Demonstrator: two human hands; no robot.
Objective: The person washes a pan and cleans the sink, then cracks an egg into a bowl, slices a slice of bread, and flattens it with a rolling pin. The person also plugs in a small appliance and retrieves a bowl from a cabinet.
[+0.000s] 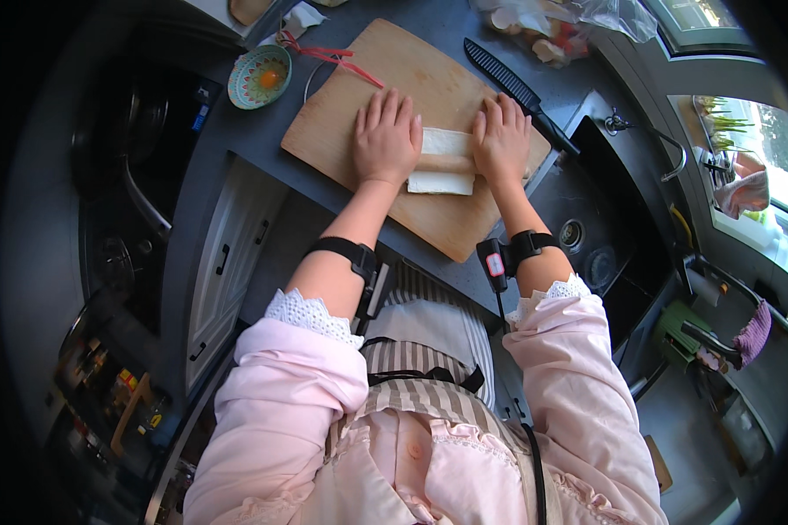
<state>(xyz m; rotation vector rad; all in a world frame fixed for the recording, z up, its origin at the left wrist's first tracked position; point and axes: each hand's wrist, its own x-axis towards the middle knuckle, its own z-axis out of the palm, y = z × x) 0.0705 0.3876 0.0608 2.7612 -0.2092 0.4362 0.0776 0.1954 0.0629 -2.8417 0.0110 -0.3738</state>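
On the wooden cutting board (331,125) lies a flat white sheet (440,183), maybe dough or bread, with a wooden rolling pin (445,163) across it. My left hand (386,140) rests palm down over the pin's left end, fingers extended. Over the right end lies my right hand (503,142), also palm down; its fingertips are near the black knife (509,75). The hands cover both ends of the pin, so whether the fingers curl round it is hidden. The sheet shows on both sides of the pin.
A patterned bowl (259,77) holding a raw egg stands left of the board, near a red ribbon (328,51). Eggshells in a plastic bag (548,33) lie behind the knife. At the right are a dark sink (584,203) and a tap (673,157); a stovetop is at the left.
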